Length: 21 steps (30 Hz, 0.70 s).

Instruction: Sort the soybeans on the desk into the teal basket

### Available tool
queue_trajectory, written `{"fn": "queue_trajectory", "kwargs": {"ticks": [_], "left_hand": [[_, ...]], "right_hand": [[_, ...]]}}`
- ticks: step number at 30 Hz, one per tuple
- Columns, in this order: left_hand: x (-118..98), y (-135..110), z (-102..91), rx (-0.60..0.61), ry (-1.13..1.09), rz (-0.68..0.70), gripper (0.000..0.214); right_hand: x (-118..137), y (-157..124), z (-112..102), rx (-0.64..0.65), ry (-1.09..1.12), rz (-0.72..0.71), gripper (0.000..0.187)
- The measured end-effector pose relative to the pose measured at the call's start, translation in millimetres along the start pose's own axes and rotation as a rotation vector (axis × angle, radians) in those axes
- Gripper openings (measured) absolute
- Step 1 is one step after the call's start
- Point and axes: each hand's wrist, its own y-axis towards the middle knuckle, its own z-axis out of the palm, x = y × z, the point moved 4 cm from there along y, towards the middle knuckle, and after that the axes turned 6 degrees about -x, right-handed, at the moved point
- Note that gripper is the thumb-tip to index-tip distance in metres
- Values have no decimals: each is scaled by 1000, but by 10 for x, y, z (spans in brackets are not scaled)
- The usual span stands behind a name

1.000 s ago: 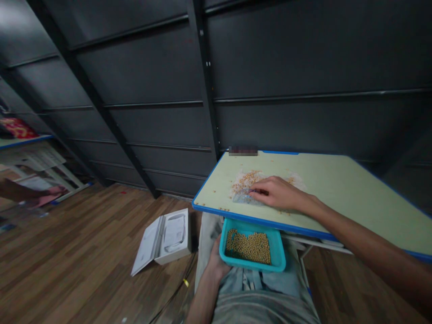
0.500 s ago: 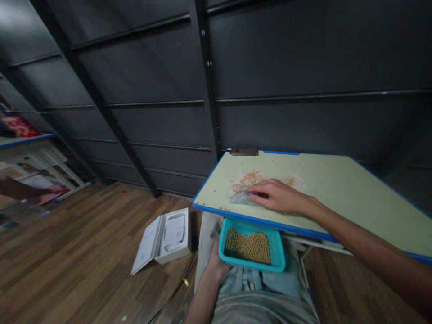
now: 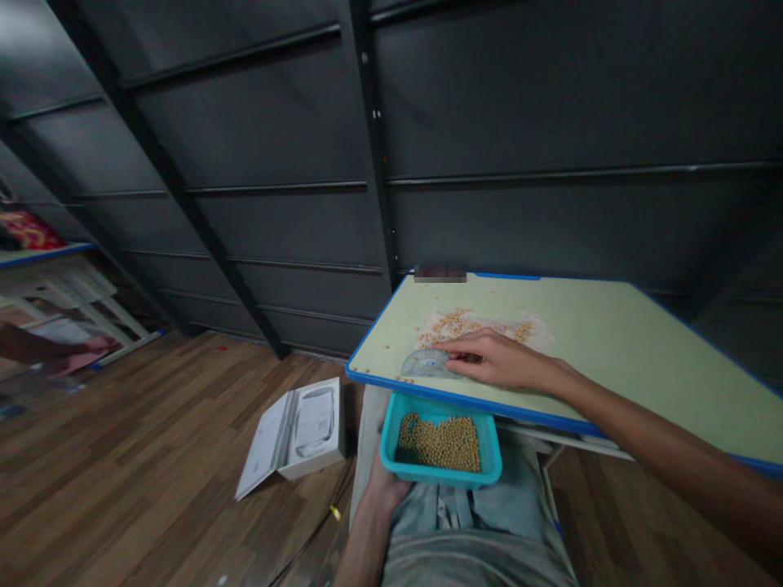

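My right hand (image 3: 489, 359) pinches a clear protractor (image 3: 422, 364) that lies over the tabletop near its front edge. Just beyond it, loose soybeans (image 3: 453, 323) are scattered over a whitish, powdery patch. A few stray beans lie along the front left edge. Below that edge, my left hand (image 3: 385, 481) grips the left side of a turquoise plastic basket (image 3: 493, 461) above my lap. Many soybeans (image 3: 444, 443) cover much of the basket's bottom. The fingers of my left hand are mostly hidden under the basket.
The pale green table (image 3: 612, 342) has a blue rim. An open white box (image 3: 311, 428) and a black cable (image 3: 311, 538) lie on the wooden floor to the left. Another person's arm (image 3: 42, 346) shows at far left by another table. A dark panelled wall (image 3: 275, 122) stands behind.
The protractor has moved left and toward the front edge with my right hand, and more of it shows. The basket has shifted slightly left with my left hand.
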Motion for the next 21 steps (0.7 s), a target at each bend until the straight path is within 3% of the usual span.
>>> {"fn": "queue_trajectory", "kwargs": {"ticks": [4, 13, 21], "left_hand": [[-35, -11, -26, -14, -23, 42, 37], [-88, 32, -137, -107, -86, 148, 35], [-54, 139, -181, -57, -90, 153, 40]], "right_hand": [[-23, 4, 28, -8, 10, -1, 43], [2, 5, 59, 7, 117, 16, 40], [32, 16, 43, 2, 85, 6, 42]]}}
